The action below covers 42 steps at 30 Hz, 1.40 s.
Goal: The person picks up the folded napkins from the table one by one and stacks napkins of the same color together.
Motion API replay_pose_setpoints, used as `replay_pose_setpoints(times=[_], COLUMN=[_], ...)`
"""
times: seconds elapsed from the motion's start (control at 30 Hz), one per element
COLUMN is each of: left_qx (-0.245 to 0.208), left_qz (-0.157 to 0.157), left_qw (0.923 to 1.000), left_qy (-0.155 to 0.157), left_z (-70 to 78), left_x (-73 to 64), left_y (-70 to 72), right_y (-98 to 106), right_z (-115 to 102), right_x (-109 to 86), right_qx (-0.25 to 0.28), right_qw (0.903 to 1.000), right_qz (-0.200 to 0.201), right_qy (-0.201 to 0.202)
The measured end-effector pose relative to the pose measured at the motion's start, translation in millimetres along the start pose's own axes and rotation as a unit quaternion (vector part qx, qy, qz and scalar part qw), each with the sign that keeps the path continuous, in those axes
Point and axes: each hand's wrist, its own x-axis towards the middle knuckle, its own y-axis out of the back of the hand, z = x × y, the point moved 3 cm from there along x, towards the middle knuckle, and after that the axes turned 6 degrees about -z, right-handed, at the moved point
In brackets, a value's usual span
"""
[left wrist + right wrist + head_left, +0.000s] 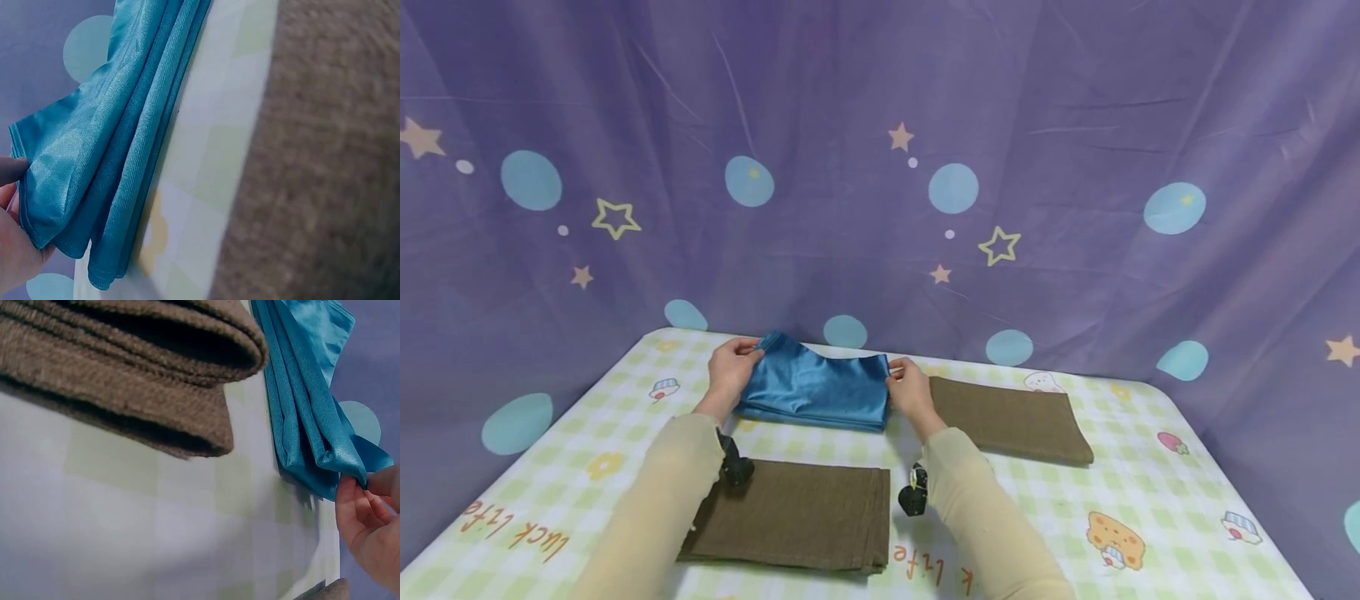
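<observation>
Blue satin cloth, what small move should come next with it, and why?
I'd probably ease the left grip and right grip slightly apart: they pinch opposite ends of the folded blue satin cloth, and its upper edge sags between them, so a gentle pull might straighten it.

Brown folded cloth lying flat near front of surface, layers stacked, loops of fold showing at its end in right wrist view. Second brown folded cloth farther back, toward right, well apart from first. Surface green-and-white checked, printed with biscuit figure, strawberry, cupcake at right, yellow flower and orange lettering at left. Behind, purple curtain, creased, patterned with pale-blue ovals, peach stars, yellow star outlines, small white dots.
</observation>
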Motion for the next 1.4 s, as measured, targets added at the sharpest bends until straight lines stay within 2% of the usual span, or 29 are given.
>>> replay_pose_setpoints(times=[0.23,0.43,0.63,0.87,1.0,1.4], left_qx=[-0.001,-0.009,-0.011,0.002,-0.002,0.021], left_qz=[0.006,-0.02,-0.052,-0.049,-0.047,-0.055], left_qw=[1.0,0.9995,0.9981,0.9973,0.9958,0.9947], left_qy=[-0.002,0.024,0.03,0.055,0.078,0.084], left_z=[-1.1,-5.9,-7.7,-15.4,-21.5,-24.8], left_x=[-0.6,-2.8,-3.1,-2.9,-2.7,-8.8], left_y=[1.6,-3.0,-6.3,-6.1,-5.6,8.0], right_y=[-4,-4,-2,-2,-2,-2], right_z=[1,5,9,12,13,15], right_x=[-2.0,-4.0,-4.3,-5.8,-7.6,-10.2], right_qx=[-0.011,-0.026,-0.033,-0.031,-0.02,0.036], right_qw=[0.9999,0.9995,0.9992,0.999,0.9992,0.9973], right_qz=[0.005,0.016,0.018,0.006,-0.002,-0.041], right_qy=[-0.006,-0.006,-0.015,-0.031,-0.034,-0.05])
